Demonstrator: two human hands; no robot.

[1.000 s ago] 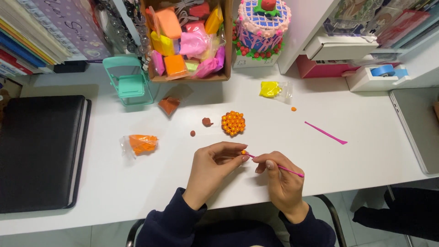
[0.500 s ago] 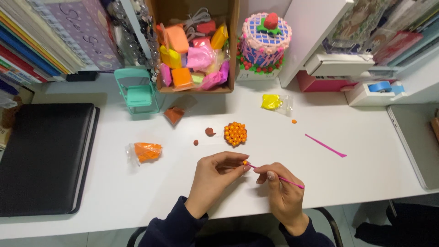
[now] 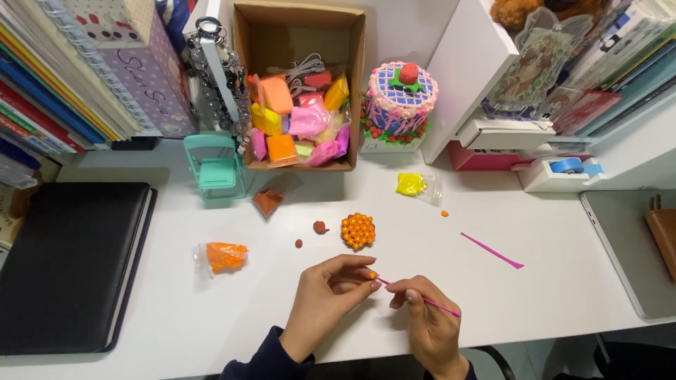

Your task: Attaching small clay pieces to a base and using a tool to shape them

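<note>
My left hand [image 3: 325, 292] pinches a tiny orange clay ball [image 3: 372, 275] at its fingertips near the desk's front edge. My right hand [image 3: 426, 324] grips a thin pink modelling tool [image 3: 422, 298] whose tip touches that ball. Just beyond the hands lies a round orange clay piece covered in small balls [image 3: 358, 230]. Two small brown clay bits [image 3: 320, 227] sit to its left. A bag of orange clay [image 3: 224, 256] lies further left.
A cardboard box of coloured clay packs [image 3: 299, 123] stands at the back, with a mint toy chair [image 3: 215, 167] beside it and a decorated clay cake [image 3: 399, 102]. A yellow clay bag [image 3: 415, 185], second pink tool [image 3: 491, 250], black folder [image 3: 67, 260], laptop [image 3: 630, 246].
The view has tilted so the desk and hands sit lower in frame. Both hands stay together, still working the tool tip against the small orange ball.
</note>
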